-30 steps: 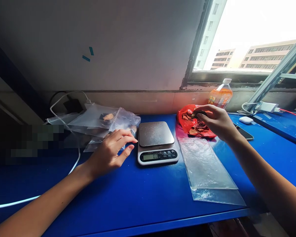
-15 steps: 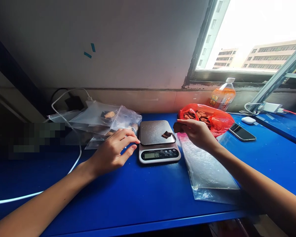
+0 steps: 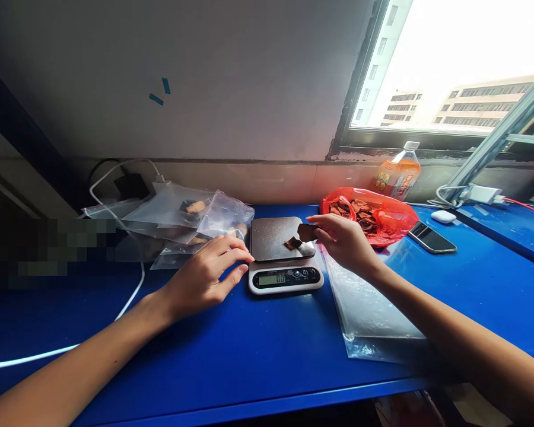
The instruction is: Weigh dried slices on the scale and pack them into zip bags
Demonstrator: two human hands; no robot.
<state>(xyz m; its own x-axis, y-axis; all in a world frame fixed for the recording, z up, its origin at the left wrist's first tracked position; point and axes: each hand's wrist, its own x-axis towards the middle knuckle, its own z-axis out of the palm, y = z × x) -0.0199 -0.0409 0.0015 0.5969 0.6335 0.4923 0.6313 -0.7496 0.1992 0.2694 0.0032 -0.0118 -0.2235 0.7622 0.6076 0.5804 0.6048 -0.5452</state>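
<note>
A digital kitchen scale (image 3: 285, 286) stands on the blue table, its display reading about 0.0. One small dark brown dried piece (image 3: 292, 243) lies on the scale's metal plate (image 3: 271, 234). Between the thumb and fingers of my right hand (image 3: 345, 240) is another flat dark brown dried piece (image 3: 308, 232), held over the right part of the plate. My left hand (image 3: 213, 270) is empty at the scale's left edge, thumb and fingers apart; whether the fingertips touch it I cannot tell. Behind my right hand, a red plastic bag (image 3: 391, 222) holds many similar pieces (image 3: 362, 213).
Clear zip bags (image 3: 169, 210), some with brown pieces inside, are piled at the left. Flat clear bags (image 3: 374, 308) lie right of the scale. A phone (image 3: 432, 237), earbud case (image 3: 443, 217), drink bottle (image 3: 400, 172) and white cable (image 3: 137, 290) are around.
My right hand has moved left with the dried piece, from beside the scale to over its plate. My left hand has stayed nearly still.
</note>
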